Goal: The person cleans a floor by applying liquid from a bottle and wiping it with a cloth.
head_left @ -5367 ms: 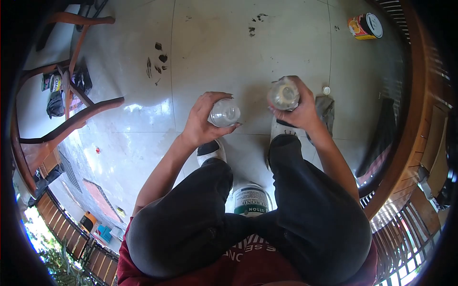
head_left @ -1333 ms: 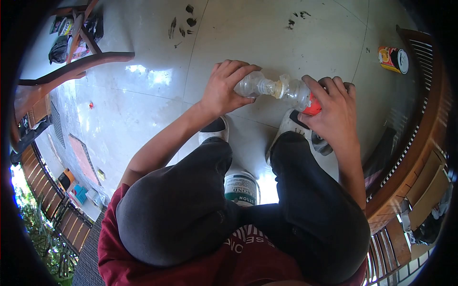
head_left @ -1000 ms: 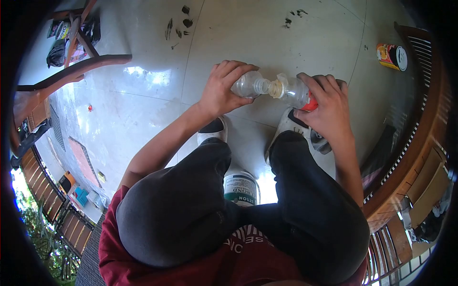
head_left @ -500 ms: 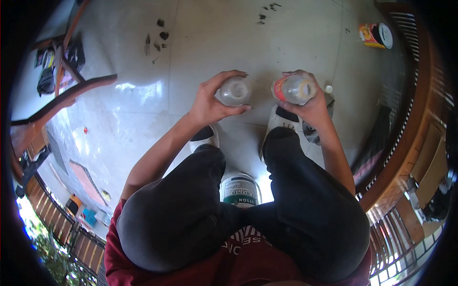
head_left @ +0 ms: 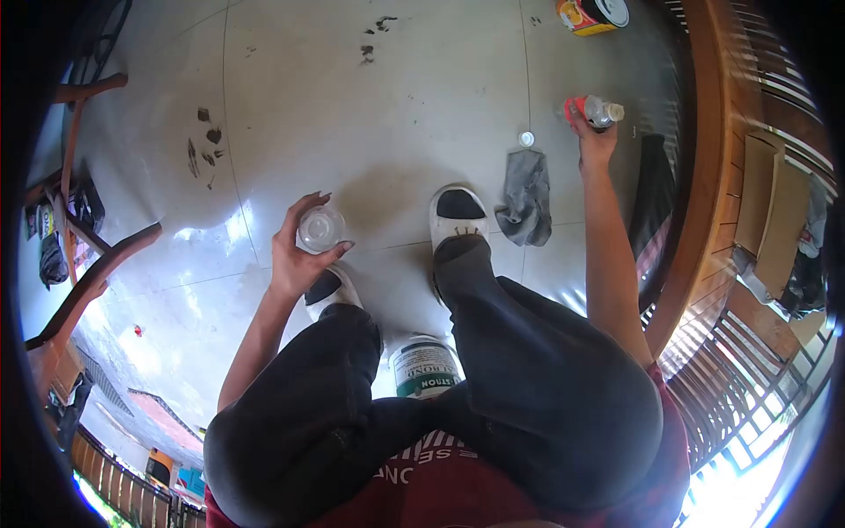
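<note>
My left hand is closed around a clear plastic cup, thumb and fingers on opposite sides of it, over the floor by my left shoe. Out to the right, my right hand grips a clear bottle with a red label; its pale neck end points right. A white bottle cap lies on the tiles left of that hand. Below the cap, a crumpled grey cloth is spread on the floor.
Between my legs stands a white tub with a green label. A yellow and red can lies at the top right. Wooden furniture runs along the right, and a curved wooden chair part juts in from the left. Black smudges mark the tiles.
My right hand has carried the bottle outward to the right, away from the cup. My left hand still holds the cup. The view has shifted right, showing the grey cloth more fully.
</note>
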`<state>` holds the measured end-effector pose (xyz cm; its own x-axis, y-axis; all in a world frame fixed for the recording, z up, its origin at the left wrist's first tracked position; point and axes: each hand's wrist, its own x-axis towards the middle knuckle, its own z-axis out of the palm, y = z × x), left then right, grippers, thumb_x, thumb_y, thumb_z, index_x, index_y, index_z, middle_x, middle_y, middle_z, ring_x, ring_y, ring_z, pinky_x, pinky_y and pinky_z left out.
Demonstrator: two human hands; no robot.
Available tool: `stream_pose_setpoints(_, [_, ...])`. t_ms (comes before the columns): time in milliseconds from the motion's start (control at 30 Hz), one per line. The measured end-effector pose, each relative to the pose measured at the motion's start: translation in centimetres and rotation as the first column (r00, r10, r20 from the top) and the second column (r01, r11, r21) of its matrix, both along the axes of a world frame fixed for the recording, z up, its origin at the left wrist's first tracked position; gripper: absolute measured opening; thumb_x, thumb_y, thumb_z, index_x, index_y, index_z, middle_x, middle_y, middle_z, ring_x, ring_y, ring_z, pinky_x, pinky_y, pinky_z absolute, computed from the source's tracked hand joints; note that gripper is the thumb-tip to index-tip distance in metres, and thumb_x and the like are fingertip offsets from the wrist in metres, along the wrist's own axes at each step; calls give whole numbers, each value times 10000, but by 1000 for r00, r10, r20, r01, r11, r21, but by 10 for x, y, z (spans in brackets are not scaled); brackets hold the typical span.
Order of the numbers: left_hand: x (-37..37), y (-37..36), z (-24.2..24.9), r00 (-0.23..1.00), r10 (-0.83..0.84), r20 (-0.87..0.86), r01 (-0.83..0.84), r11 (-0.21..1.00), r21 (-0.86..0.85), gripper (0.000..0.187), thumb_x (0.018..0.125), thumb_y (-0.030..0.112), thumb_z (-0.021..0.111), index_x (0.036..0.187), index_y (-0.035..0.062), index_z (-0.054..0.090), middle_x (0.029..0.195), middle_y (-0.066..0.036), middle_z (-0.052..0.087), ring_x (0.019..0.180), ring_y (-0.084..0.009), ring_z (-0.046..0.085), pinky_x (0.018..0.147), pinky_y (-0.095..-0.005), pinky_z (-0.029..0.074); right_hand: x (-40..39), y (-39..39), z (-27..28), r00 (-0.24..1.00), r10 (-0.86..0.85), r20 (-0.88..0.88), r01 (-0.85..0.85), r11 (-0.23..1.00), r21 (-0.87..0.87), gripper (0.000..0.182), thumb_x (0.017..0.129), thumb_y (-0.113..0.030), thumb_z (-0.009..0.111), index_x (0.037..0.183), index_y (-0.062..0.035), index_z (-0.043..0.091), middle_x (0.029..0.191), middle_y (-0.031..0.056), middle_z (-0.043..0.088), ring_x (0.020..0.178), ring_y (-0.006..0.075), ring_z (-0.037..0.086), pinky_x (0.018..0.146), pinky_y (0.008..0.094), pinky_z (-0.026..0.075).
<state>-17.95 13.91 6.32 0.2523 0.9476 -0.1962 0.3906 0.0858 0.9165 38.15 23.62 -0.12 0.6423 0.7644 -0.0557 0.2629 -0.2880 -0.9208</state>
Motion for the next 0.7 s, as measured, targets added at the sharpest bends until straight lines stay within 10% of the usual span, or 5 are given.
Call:
stream_pose_setpoints(433, [1,5,1,999,0,-33,1,1000,30,903,707,158,986,1433,10,470,1392,-197,675,1308,-298,645,1123,-431,495,-18,-5,-27,981,-76,179,52,990,134,920,772,-221,963,1471,41,425,1365,174,592,1263,302,617,1094,421,494])
stream_pose_setpoints(533, [2,3,-2,999,12,-31,-11,999,42,900,700,140,989,1414,10,457,1389,-207,669,1298,-300,645,1125,-432,489,-46,-30,-45,946,-190,263,233,962,-140,881,783,-278,948,1464,3,465,1259,171,603,1225,303,616,1023,431,522])
stream_pose_setpoints(700, [3,-1,-6,1000,0,17,0,1000,19,862,719,152,982,1370,34,430,1379,-221,674,1270,-317,669,1101,-425,517,-108,-58,-19,775,362,519,-149,901,-407,612,825,-235,879,1363,-111,617,1198,213,618,1081,354,663,923,461,560])
